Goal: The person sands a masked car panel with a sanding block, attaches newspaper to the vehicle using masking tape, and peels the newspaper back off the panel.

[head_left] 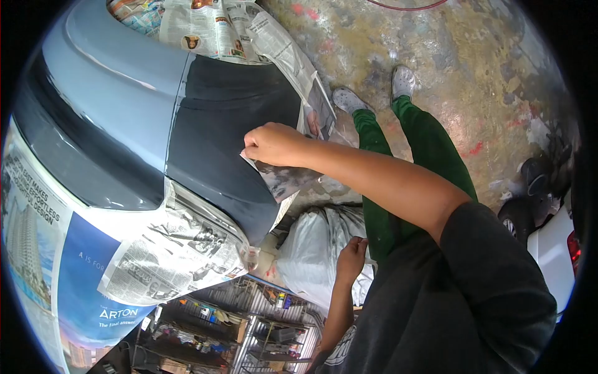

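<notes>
Fingers of the right hand (pixel 274 144) pinch a mottled sheet (pixel 285 181) at the dark panel's (pixel 215 134) outer edge; a careless drag could scuff the surface. The left hand (pixel 351 259) curls, its contents impossible to tell.

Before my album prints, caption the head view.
Right hand pinching a sheet by a dark panel edged with newspaper.

Right arm (pixel 386 179) outstretched, grip (pixel 273 144) pinched

The dark panel (pixel 224 134) looks mostly matt, the bodywork (pixel 118 87) smooth and glossy, the newspaper (pixel 210 43) creased.
</notes>
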